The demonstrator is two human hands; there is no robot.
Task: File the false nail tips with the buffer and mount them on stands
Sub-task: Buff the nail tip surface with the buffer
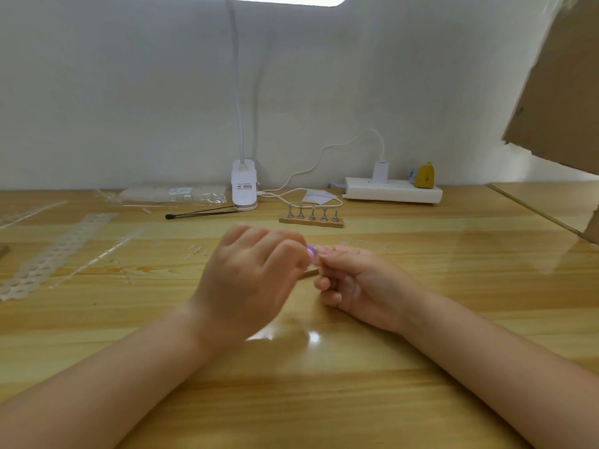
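Observation:
My left hand (249,280) grips a small buffer (311,252); only its pink and purple end shows past my fingers. My right hand (353,280) pinches a clear false nail tip (316,261) between thumb and forefinger, and the tip meets the buffer's end. Both hands hover over the middle of the wooden table (453,286). Behind them a wooden base carries a row of several metal nail stands (311,217), and I cannot tell whether any tips sit on them. Loose clear tips (366,246) lie just beyond my right hand.
A clip lamp (244,186) stands at the back centre, its cable running to a white power strip (392,191). A black-tipped brush (201,215), a bag of tips (175,193) and clear perforated strips (55,251) lie to the left. Cardboard (557,82) hangs at the upper right.

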